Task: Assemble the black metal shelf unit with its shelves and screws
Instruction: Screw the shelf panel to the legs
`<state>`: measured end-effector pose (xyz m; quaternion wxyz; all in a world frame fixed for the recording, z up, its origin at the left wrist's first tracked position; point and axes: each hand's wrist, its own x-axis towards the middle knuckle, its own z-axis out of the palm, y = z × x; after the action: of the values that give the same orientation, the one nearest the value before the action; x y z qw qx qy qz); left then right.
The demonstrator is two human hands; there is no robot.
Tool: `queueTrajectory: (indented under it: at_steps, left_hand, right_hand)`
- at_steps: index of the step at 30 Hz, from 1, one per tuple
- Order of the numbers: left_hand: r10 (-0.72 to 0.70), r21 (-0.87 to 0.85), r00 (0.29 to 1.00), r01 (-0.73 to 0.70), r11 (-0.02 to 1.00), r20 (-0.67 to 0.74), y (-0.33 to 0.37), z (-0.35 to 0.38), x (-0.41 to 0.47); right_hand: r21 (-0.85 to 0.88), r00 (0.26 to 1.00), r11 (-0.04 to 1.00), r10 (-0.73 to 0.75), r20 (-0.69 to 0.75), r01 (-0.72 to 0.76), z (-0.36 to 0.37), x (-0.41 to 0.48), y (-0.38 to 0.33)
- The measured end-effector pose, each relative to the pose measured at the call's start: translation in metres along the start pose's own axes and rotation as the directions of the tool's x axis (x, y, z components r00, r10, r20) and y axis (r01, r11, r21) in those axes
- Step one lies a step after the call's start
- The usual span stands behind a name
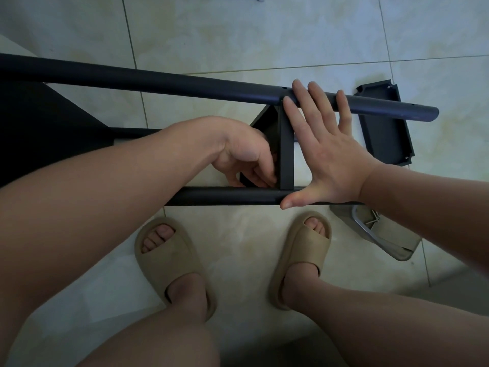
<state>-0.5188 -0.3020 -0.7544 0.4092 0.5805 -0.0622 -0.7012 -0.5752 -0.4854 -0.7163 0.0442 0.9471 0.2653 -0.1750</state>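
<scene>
The black metal shelf unit lies on its side across the tiled floor. Its upper pole (158,80) runs left to right, and its lower pole (227,196) lies just above my feet. A black shelf (286,149) stands edge-on between the two poles. My right hand (325,152) lies flat against the shelf's right face, fingers straight over the upper pole, thumb on the lower pole. My left hand (243,154) reaches in from the left, fingers curled at the shelf's lower corner; what they pinch is hidden. A loose black shelf (383,128) lies on the floor beyond the pole ends.
A clear plastic bag (381,237) with a metal tool and small parts lies on the floor by my right foot. My feet in beige slippers (169,263) stand just below the lower pole. More of the black unit (39,128) fills the left side.
</scene>
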Motion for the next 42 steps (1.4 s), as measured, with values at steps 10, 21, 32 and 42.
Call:
queueTrajectory:
  at_steps: [10,21,32,42]
  left_hand:
    - [0.047,-0.057,0.999,-0.048,0.997,-0.024,-0.0007,0.0028,0.0004]
    - [0.056,0.033,0.998,-0.055,0.998,-0.008,-0.0008,-0.0019,-0.0018]
    - [0.072,-0.054,0.997,-0.073,0.996,-0.02,-0.0035,0.0012,0.0027]
    - [0.162,-0.055,0.986,-0.163,0.985,-0.022,-0.0085,0.0028,0.0034]
  right_hand:
    - [-0.002,1.0,1.0,0.0,-0.006,0.0,0.0001,0.0001,0.0005]
    - [0.004,1.0,1.0,-0.004,-0.01,0.004,0.001,0.0001,0.0004]
    - [0.01,1.0,1.0,-0.006,-0.005,0.006,0.0001,0.0004,0.0007]
    - [0.01,1.0,1.0,-0.007,-0.002,0.007,0.0001,0.0,0.0006]
